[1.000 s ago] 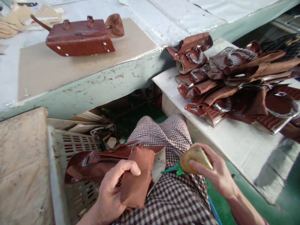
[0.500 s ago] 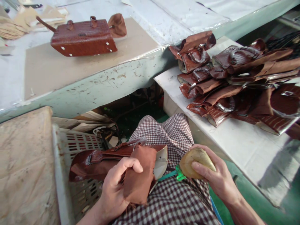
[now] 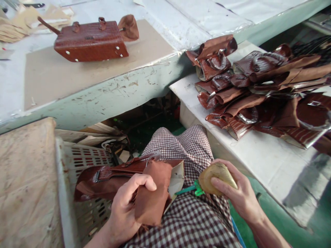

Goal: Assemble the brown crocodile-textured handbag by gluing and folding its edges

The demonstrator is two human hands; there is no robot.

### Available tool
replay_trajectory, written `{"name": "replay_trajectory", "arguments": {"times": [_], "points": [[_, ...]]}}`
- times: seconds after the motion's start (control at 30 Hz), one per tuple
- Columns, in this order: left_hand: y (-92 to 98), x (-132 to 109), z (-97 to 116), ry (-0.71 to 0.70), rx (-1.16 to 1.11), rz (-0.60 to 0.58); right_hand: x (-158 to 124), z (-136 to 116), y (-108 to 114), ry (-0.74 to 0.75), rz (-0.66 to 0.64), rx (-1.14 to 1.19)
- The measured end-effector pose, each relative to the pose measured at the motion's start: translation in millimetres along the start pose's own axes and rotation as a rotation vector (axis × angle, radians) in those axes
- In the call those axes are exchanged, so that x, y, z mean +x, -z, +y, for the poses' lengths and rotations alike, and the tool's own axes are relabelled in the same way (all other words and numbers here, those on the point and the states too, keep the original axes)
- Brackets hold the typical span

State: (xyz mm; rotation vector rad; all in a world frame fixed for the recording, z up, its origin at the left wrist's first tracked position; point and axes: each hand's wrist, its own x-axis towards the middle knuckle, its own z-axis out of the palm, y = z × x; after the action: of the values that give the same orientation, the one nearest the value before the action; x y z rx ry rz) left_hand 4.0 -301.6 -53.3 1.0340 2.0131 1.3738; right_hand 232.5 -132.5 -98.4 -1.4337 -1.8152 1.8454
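My left hand [image 3: 126, 203] is closed on a brown cloth flap with a frayed edge, the lining [image 3: 154, 193] of a handbag. That reddish-brown, crocodile-patterned handbag [image 3: 113, 184] lies across my lap, its pale inner side showing at the right end. My right hand [image 3: 240, 193] grips a yellowish squeeze bottle [image 3: 217, 179], tilted to the left. From its green cap [image 3: 198, 188] a thin teal nozzle [image 3: 185, 189] points at the pale end of the handbag, close to the lining. Whether the tip touches the material I cannot tell.
Another brown handbag [image 3: 90, 41] lies on the worktable [image 3: 152, 75] ahead. Several unfinished handbags [image 3: 258, 89] are piled on a white board [image 3: 263, 162] at right. To my left are a white plastic crate [image 3: 89, 151] and a paper-covered surface [image 3: 28, 182].
The nozzle tip has shifted very slightly up and to the right against the handbag. Both hands keep their grip, and the whole view has drifted a little.
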Motion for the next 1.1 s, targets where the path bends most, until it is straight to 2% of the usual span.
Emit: {"name": "replay_trajectory", "arguments": {"times": [0.4,0.53,0.63,0.77,0.9,1.03,1.1], "points": [[0.8,-1,-2,0.012,-0.005,-0.033,12,9,6,0.020,0.103,-0.193],[2.3,3,-3,-0.036,0.040,-0.049,13,10,7,0.069,0.119,-0.257],[3.9,5,-10,-0.074,0.023,-0.126,14,9,10,0.106,0.085,-0.267],[4.8,11,-18,0.040,-0.056,-0.214,20,9,19,0.095,0.000,-0.174],[1.5,34,-15,0.175,-0.129,-0.255,33,16,26,0.113,0.068,-0.060],[-3.9,72,-8,0.275,-0.203,-0.308,45,19,25,0.151,0.177,-0.057],[-5.8,90,-8,0.313,-0.275,-0.350,48,17,22,0.157,0.191,-0.085]]}}
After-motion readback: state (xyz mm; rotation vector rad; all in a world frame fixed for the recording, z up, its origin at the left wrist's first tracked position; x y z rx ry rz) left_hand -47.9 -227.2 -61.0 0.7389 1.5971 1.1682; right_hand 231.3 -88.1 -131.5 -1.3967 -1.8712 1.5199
